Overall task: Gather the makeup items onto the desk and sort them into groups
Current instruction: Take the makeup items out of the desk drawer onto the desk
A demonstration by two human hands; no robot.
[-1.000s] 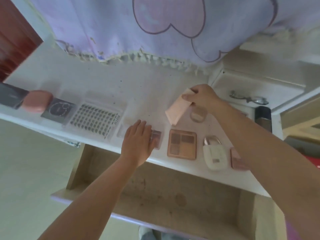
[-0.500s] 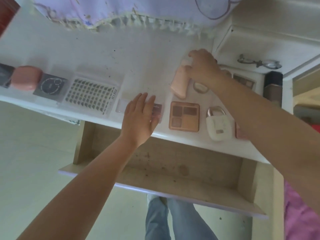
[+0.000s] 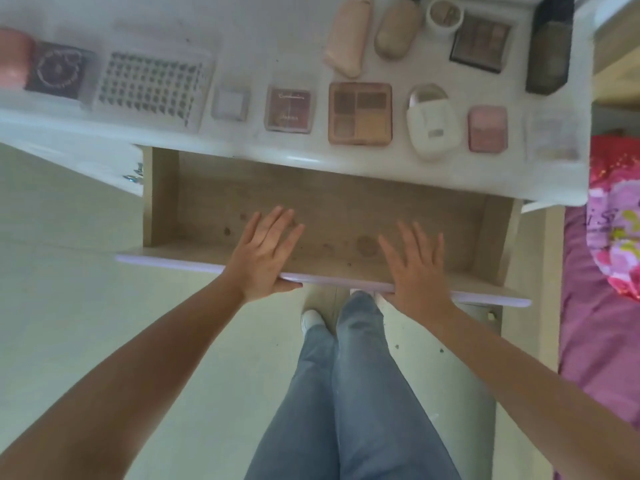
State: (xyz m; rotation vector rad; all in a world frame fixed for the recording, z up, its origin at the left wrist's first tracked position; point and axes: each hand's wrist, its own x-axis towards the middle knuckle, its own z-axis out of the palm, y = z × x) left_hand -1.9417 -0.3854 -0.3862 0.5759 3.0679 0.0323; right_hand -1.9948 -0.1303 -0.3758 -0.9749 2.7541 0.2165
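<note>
Makeup lies in rows on the white desk [image 3: 284,36]: a pink tube [image 3: 344,39], a beige tube [image 3: 396,27], a small white jar [image 3: 445,13], a dark palette [image 3: 479,41], a dark bottle [image 3: 549,46], a four-pan palette [image 3: 360,113], a small pink palette [image 3: 289,106], a white compact [image 3: 430,121], a pink compact [image 3: 487,128], a lash tray [image 3: 150,86]. My left hand [image 3: 265,252] and my right hand [image 3: 414,265] rest flat, fingers straight, on the front edge of the open drawer [image 3: 329,209]. Both hold nothing.
A clear square case [image 3: 230,102], a black box [image 3: 57,69] and a pink case [image 3: 12,57] sit at the desk's left. A clear packet [image 3: 554,133] lies at the right edge. A pink bed cover [image 3: 613,220] is to the right. My legs stand below the drawer.
Both hands left the desk top and came down onto the drawer's front edge. The right hand let go of the pink tube, which now lies on the desk. The view tilted downward.
</note>
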